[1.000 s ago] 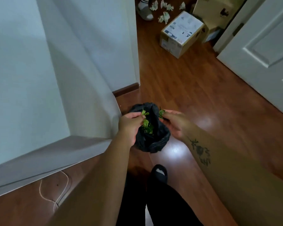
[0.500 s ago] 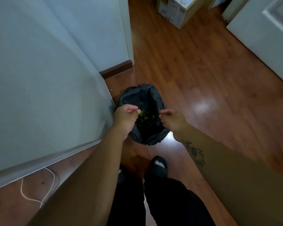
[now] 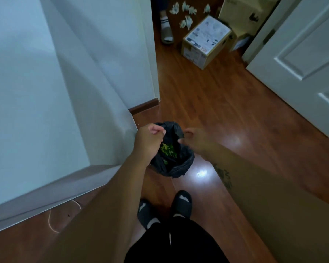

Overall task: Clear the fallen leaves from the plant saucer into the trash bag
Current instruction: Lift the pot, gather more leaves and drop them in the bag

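Your left hand (image 3: 148, 138) and right hand (image 3: 195, 137) each pinch the rim of the trash bag (image 3: 176, 168) hanging above the floor (image 3: 226, 114). Leaves (image 3: 168, 149) lie inside; the saucer isn't visible, so I can't tell what remains.

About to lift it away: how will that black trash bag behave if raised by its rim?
Probably floppy: the trash bag sags and wrinkles between the left hand and right hand. Likely light, holding only a few leaves.

Crumpled black plastic trash bag (image 3: 176, 166) — mouth open, above the wooden floor; small green fallen leaves (image 3: 168, 149) lie clustered inside.
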`<state>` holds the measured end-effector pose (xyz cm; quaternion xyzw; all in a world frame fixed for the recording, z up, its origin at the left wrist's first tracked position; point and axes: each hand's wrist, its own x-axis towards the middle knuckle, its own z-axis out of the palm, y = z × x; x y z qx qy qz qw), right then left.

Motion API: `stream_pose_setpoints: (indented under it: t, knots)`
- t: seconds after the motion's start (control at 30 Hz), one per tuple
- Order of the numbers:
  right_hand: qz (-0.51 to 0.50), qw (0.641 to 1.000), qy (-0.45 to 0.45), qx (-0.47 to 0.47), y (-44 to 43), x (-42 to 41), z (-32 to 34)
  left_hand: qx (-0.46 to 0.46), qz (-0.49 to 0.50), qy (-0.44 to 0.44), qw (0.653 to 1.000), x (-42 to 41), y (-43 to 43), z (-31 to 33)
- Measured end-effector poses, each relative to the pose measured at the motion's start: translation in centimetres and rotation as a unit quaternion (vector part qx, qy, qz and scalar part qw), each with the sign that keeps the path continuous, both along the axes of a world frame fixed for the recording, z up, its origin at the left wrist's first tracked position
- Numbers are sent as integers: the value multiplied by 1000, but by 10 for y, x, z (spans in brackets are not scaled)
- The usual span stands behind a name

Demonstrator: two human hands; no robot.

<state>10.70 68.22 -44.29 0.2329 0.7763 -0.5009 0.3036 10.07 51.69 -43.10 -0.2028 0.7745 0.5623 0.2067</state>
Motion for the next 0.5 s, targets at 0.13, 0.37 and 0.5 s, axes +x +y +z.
stream_pose_setpoints:
  t: [0.13, 0.37, 0.5]
  knots:
    - [20, 993, 75, 88, 8, 1, 42, -26, -19, 19, 999, 3, -8, 40]
    - [47, 985, 149, 73, 10, -15, 148, -27, -20, 89, 995, -1, -11, 141]
    - [49, 979, 190, 47, -6, -23, 198, -48, -8, 144, 988, -3, -28, 195]
